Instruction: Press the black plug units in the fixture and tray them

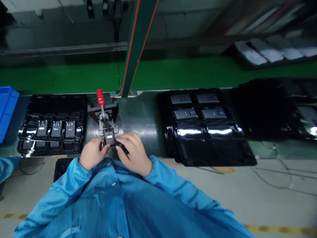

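Note:
A small black box-shaped device [109,137] with a white marking lies in the front of a clamping fixture [115,109]. Above it stands the metal toggle clamp [104,119], its red handle [100,97] pointing up. My left hand [93,152] pinches the device's left lower edge with thumb and forefinger. On the opposite side, my right hand [133,152] has its bent fingers and thumb at the right edge. Something dark shows between the right thumb and fingers; what it is cannot be made out.
Left of the fixture, a black plastic tray [58,107] holds several similar devices. Stacked black trays [215,152] with dark flat parts stand to the right, beside more dark trays [262,112]. A blue bin [8,102] sits far left. A green post [135,49] rises behind the bench.

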Tool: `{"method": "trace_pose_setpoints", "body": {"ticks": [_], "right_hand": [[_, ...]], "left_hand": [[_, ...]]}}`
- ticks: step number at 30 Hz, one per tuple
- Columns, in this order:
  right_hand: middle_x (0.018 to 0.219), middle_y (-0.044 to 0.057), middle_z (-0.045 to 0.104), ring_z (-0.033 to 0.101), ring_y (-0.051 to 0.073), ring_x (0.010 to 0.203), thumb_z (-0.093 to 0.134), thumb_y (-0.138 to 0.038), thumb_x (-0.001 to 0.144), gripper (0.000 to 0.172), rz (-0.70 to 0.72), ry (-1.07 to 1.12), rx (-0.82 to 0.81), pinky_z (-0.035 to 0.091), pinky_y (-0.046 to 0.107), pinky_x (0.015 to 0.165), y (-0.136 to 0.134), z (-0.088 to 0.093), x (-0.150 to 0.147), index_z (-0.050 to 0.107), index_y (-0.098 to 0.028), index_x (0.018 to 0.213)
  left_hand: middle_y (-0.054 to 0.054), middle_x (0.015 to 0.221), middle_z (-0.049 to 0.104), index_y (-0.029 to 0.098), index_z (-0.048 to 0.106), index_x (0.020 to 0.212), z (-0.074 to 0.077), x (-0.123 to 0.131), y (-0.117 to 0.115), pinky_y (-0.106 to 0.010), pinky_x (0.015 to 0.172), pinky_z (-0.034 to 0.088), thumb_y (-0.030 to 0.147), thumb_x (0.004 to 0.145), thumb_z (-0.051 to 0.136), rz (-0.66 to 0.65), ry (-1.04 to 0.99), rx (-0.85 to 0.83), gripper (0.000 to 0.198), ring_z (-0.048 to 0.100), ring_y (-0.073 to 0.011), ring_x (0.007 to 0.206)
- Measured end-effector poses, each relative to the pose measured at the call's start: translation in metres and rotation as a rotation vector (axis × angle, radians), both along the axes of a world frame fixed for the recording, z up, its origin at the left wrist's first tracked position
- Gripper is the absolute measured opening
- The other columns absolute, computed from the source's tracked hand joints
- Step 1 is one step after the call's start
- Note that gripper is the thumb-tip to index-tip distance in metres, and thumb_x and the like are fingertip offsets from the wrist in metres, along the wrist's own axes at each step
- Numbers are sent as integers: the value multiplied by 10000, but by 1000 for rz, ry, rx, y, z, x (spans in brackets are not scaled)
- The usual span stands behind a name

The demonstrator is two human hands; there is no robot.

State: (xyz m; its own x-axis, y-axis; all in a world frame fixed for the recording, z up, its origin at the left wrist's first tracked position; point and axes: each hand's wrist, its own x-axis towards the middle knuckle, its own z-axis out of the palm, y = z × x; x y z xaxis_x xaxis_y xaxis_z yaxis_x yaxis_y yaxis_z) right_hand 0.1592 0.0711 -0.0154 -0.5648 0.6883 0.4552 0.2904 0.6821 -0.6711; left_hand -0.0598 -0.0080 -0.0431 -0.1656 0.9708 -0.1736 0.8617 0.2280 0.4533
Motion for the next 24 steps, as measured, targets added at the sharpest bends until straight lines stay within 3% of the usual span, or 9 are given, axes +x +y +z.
{"method": "trace_pose_setpoints", "body": {"ticks": [5, 8, 10, 13, 15, 18, 21, 24], "right_hand": [[1077, 99, 752, 706, 272, 1017, 628, -222, 987, 195, -57, 287, 214, 576, 484, 923, 33, 82, -13, 690, -227, 1172], [1179, 145, 765, 702, 309, 1127, 609, -357, 1036, 238, -123, 133, 207, 543, 515, 1037, 76, 117, -46, 689, -197, 1192], [1162, 142, 777, 718, 301, 1096, 609, -428, 1051, 314, -80, -40, 38, 551, 491, 1022, 104, 131, -71, 678, -178, 1229], [968, 63, 761, 718, 224, 883, 643, -452, 1044, 316, 66, -147, -194, 584, 398, 881, 124, 140, -100, 677, -169, 1181], [932, 25, 709, 684, 184, 849, 658, -454, 1036, 308, 125, -38, -175, 581, 370, 861, 116, 142, -106, 671, -165, 1141], [962, 2, 629, 655, 147, 894, 548, -493, 1091, 342, 194, 204, -106, 573, 361, 891, 84, 146, -101, 648, -169, 1132], [869, -15, 552, 616, 122, 817, 454, -483, 1129, 369, 217, 330, -126, 557, 337, 837, 51, 141, -89, 620, -193, 970], [751, -17, 499, 551, 135, 702, 486, -409, 1106, 364, 270, 473, -25, 526, 336, 738, 31, 115, -82, 526, -228, 793]], "left_hand": [[-115, 1027, 745, 163, 702, 1226, -3, 6, -12, -370, 841, 545, 433, 1007, 648, 56, -36, 16, 352, 716, -263, 902], [-110, 1048, 744, 182, 683, 1313, 12, 7, -25, -396, 850, 565, 436, 997, 634, 77, -96, 7, 409, 731, -277, 918], [-98, 1025, 740, 201, 688, 1321, 24, 4, -44, -415, 841, 583, 449, 992, 629, 109, -163, 36, 416, 728, -279, 903], [-79, 991, 742, 232, 716, 1276, 38, -1, -85, -424, 846, 609, 496, 992, 635, 202, -310, 65, 396, 727, -263, 868], [-71, 972, 756, 233, 733, 1239, 45, -3, -116, -407, 842, 623, 530, 988, 646, 306, -442, 44, 399, 743, -255, 870], [-59, 915, 768, 221, 757, 1190, 58, -1, -151, -367, 775, 628, 535, 971, 683, 432, -573, 11, 390, 749, -244, 833], [-33, 858, 737, 231, 777, 1131, 76, 3, -156, -326, 732, 612, 429, 978, 714, 407, -573, 116, 258, 718, -209, 771], [-37, 931, 710, 254, 771, 1127, 97, 4, -125, -319, 781, 614, 275, 978, 715, 316, -503, 463, 161, 708, -198, 848]]}}
